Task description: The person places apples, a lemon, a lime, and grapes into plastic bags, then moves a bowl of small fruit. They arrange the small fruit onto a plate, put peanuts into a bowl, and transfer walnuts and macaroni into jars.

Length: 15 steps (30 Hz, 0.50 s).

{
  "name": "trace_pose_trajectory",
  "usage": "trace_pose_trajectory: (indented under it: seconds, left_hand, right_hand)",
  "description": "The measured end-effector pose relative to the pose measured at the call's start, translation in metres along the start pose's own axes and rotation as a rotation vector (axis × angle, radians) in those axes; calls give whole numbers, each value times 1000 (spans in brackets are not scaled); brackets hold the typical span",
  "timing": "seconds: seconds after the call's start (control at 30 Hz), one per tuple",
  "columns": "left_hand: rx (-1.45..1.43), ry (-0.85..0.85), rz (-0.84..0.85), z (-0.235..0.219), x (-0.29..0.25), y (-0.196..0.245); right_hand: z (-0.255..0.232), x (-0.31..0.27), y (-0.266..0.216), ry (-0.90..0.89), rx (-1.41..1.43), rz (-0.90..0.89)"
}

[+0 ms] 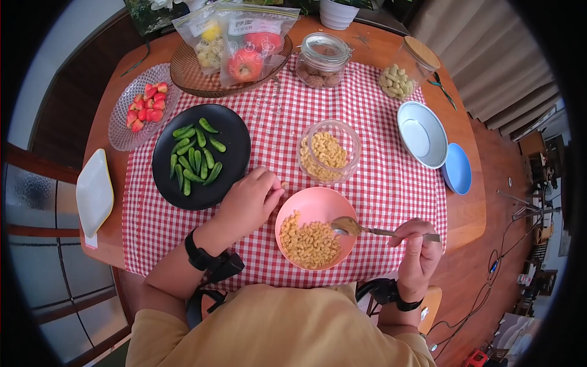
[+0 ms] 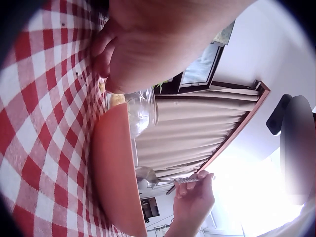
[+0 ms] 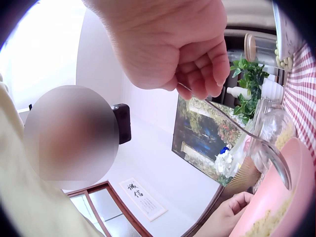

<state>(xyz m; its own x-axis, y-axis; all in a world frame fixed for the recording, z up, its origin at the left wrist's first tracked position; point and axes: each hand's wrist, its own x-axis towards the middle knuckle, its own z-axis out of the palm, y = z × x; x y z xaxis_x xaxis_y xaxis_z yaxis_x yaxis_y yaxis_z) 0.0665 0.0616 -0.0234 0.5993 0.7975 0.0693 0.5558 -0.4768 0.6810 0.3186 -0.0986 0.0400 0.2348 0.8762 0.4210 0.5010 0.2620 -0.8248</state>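
Small curved yellow macaroni (image 1: 312,248) lies in a pink bowl (image 1: 347,251) near the table's front edge. My right hand (image 1: 419,248) grips the handle end of a metal spoon (image 1: 347,226), whose head hangs over the bowl's right side. To the bowl's upper left, my left hand (image 1: 247,205) is low over the cloth, fingers bent, with a single piece of macaroni (image 1: 284,184) between thumb and index fingertip. More macaroni fills a clear jar (image 1: 337,176) without a lid, just behind the bowl. In the left wrist view the spoon (image 2: 146,177) shows beyond the bowl's rim.
A black plate (image 1: 235,147) of small cucumbers is left of the jar. Behind stand a glass dish (image 1: 119,134) of cut red fruit, a basket (image 1: 183,67) with bagged fruit, and two jars. A white bowl (image 1: 422,134) and blue bowl (image 1: 458,171) are at right, a white tray (image 1: 96,192) at left.
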Motion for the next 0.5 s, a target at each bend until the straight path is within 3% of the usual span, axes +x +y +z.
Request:
trace_pose_trajectory:
  seconds: [0.13,0.4,0.5]
  left_hand:
    - [15,-24,26,3,-1,1]
    - [28,158,72,13,4,0]
    - [-6,116,90,16,4,-6]
  right_hand:
    - [4,3,-2,-54,-46,-92]
    - [7,8,-11,-155,-86,-115]
    - [10,11,-13,-216,-100,-111]
